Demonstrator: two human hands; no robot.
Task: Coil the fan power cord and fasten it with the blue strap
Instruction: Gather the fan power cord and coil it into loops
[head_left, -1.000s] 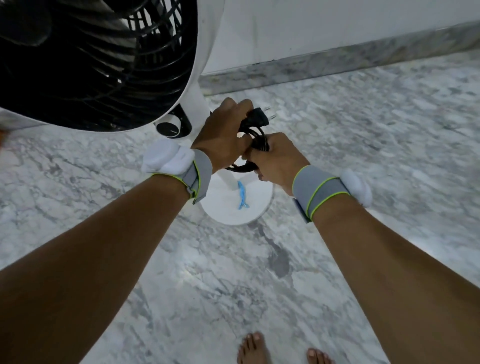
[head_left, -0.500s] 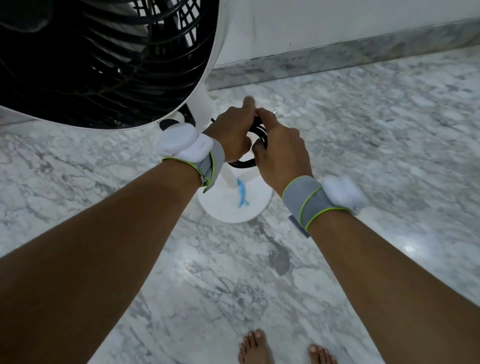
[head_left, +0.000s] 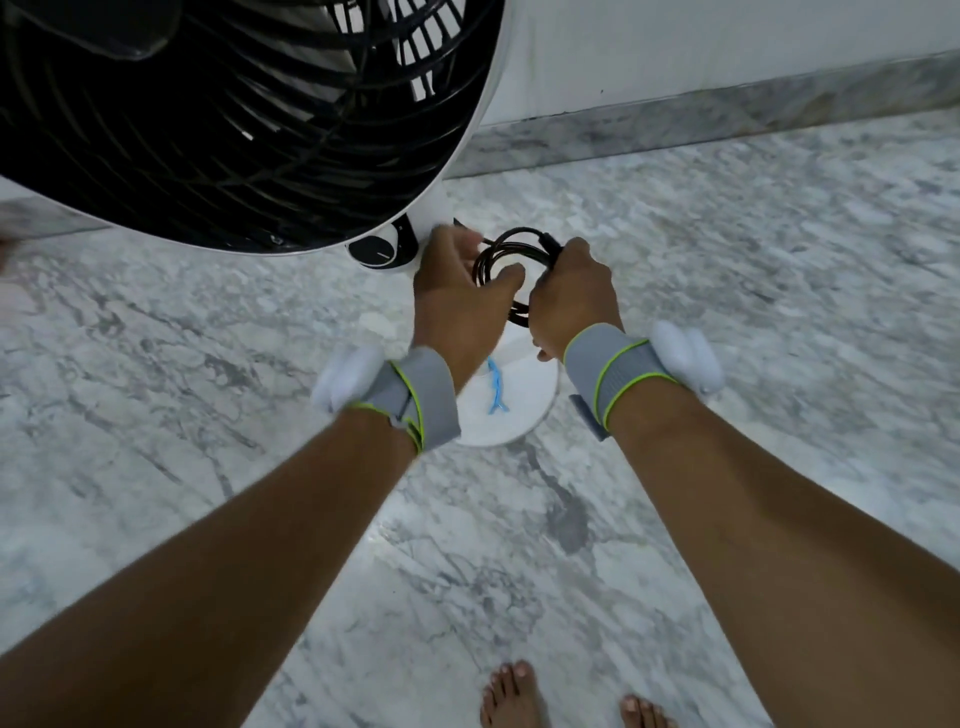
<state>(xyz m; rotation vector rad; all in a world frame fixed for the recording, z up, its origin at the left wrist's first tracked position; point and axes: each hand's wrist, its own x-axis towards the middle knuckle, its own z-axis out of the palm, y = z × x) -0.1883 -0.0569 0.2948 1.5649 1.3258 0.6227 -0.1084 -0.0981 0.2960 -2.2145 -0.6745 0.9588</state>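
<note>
The black power cord (head_left: 511, 248) is wound into a small round coil, held up above the fan's base. My left hand (head_left: 457, 299) grips the coil's left side, thumb hooked through the loop. My right hand (head_left: 571, 296) grips the coil's right side with curled fingers. The plug is hidden behind my hands. The blue strap (head_left: 496, 387) lies loose on the white round fan base (head_left: 524, 410), just below and between my wrists.
The fan's black grille head (head_left: 234, 114) fills the upper left, with a control knob (head_left: 376, 252) on the white stem beside my left hand. Marble floor (head_left: 753, 312) spreads all around; a wall with a stone skirting (head_left: 727, 111) runs behind. My bare toes (head_left: 511, 696) show at the bottom.
Both hands have spread apart, opening the bunched cord into a visible round coil between them. The view has tilted, so the hands and base sit lower and more to the right.
</note>
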